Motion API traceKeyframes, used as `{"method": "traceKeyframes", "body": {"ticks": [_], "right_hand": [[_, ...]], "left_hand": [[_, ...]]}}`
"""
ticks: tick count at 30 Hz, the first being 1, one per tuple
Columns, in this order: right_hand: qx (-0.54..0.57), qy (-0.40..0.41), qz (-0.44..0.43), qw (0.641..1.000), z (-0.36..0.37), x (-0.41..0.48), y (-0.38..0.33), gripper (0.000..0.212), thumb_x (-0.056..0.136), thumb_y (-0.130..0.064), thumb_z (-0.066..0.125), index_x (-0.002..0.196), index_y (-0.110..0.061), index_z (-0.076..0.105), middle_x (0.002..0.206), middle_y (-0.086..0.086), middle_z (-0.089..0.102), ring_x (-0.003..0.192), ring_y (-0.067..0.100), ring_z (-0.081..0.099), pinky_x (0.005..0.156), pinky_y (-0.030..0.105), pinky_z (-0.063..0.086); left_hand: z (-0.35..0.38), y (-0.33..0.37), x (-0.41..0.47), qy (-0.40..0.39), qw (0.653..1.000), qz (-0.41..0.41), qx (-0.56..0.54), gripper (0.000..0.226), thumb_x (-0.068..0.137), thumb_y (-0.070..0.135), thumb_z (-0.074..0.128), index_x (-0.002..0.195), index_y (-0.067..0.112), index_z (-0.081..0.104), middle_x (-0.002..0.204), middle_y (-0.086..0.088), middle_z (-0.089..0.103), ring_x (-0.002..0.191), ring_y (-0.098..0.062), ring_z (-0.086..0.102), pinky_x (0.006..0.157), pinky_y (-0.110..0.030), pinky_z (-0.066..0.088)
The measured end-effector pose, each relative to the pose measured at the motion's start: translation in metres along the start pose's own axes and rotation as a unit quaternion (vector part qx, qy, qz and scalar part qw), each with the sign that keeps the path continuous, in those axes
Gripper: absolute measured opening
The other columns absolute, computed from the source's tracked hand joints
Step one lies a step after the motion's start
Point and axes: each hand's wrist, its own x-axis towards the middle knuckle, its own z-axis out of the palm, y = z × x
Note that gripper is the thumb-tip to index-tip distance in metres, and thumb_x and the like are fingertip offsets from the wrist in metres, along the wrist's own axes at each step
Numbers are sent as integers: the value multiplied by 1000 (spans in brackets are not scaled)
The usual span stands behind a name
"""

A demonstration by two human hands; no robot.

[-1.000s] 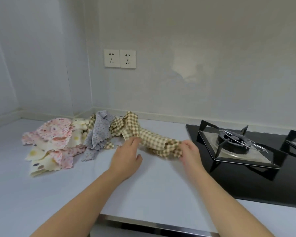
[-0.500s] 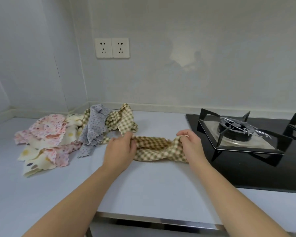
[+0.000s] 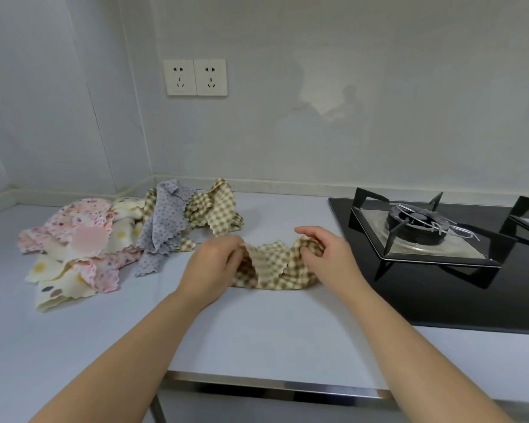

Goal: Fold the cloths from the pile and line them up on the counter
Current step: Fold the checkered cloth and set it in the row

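Note:
A brown-and-cream checked cloth lies bunched on the white counter between my hands. My left hand grips its left end with curled fingers. My right hand pinches its right end, the index finger stretched out above. Behind and to the left sits the pile: another checked cloth, a grey dotted cloth, a pink floral cloth and a cream cloth with coloured spots.
A black gas hob with a burner and pan support fills the counter to the right, close to my right hand. Two wall sockets sit above the pile. The counter's front edge runs below my forearms.
Both hands drew the checked cloth away from the pile toward the counter's middle and lowered it onto the surface. My hands came closer together, so the cloth now bunches between them.

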Motion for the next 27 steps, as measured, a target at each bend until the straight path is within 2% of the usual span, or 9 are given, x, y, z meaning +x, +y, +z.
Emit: {"method": "traceKeyframes", "body": {"ticks": [2, 4, 7, 9, 12, 16, 21, 24, 27], "right_hand": [[-68, 27, 1, 997, -3, 3, 4, 25, 85, -5, 65, 108, -15, 69, 93, -15, 62, 80, -4, 53, 72, 3, 35], [-108, 64, 23, 992, -5, 6, 7, 6, 85, -15, 68, 90, -14, 71, 80, -6, 63, 76, 9, 53, 64, 9, 36], [-96, 103, 61, 988, -5, 7, 9, 32, 87, -23, 63, 59, -15, 49, 55, -1, 43, 58, 16, 38, 54, 26, 30], [-39, 113, 58, 991, -7, 6, 5, 24, 87, -18, 62, 64, -16, 55, 59, 0, 50, 56, 12, 41, 55, 25, 33], [-12, 95, 39, 995, -7, 4, 2, 15, 85, -5, 59, 80, -19, 66, 70, -3, 60, 49, 4, 40, 49, 12, 33], [-19, 108, 31, 994, -6, 5, 4, 11, 86, -8, 61, 82, -18, 64, 66, -10, 57, 51, 0, 46, 52, 10, 35], [-52, 134, 60, 988, -9, 9, 10, 17, 84, -25, 69, 72, -15, 62, 68, -8, 60, 65, 7, 52, 59, 19, 38], [-66, 114, 78, 988, -11, 8, 10, 18, 89, -29, 63, 76, -16, 63, 75, -4, 63, 73, 12, 56, 67, 29, 44], [-132, 78, 96, 983, -13, 9, 9, 13, 91, -27, 57, 80, -22, 63, 79, -10, 62, 80, 14, 57, 72, 32, 47]], "left_hand": [[-5, -2, 1, 56, 995, -63, -44, 25, 96, 19, 38, 80, 7, 53, 65, -3, 53, 59, -20, 48, 54, -38, 36], [-12, -3, 1, 100, 988, -99, -70, 18, 99, 9, 39, 88, 13, 53, 66, 0, 52, 58, -17, 47, 53, -33, 34], [-17, -2, 2, 124, 984, -107, -67, 26, 96, -4, 38, 104, 12, 58, 79, -1, 57, 66, -14, 50, 56, -23, 35], [-18, -2, 5, 134, 983, -102, -71, 32, 88, -15, 38, 92, 11, 56, 80, -5, 56, 69, -16, 48, 59, -27, 36], [-23, 0, 9, 137, 973, -131, -129, 40, 68, -25, 30, 73, 12, 45, 75, -12, 50, 70, -23, 43, 61, -37, 34], [-33, 5, 7, 116, 975, -145, -124, 33, 79, -8, 36, 71, 23, 29, 65, -3, 33, 57, -14, 28, 55, -30, 22], [-32, 0, 8, 46, 990, -121, -59, 38, 98, 25, 43, 61, 18, 37, 50, 0, 38, 47, -15, 32, 50, -31, 21], [-30, -3, 7, 24, 989, -138, -47, 31, 101, 23, 40, 72, 14, 48, 58, -3, 50, 53, -17, 44, 52, -33, 29], [-31, -4, 7, -10, 986, -158, -45, 20, 97, 2, 37, 89, 15, 50, 69, -6, 53, 60, -20, 45, 55, -33, 32]]}}
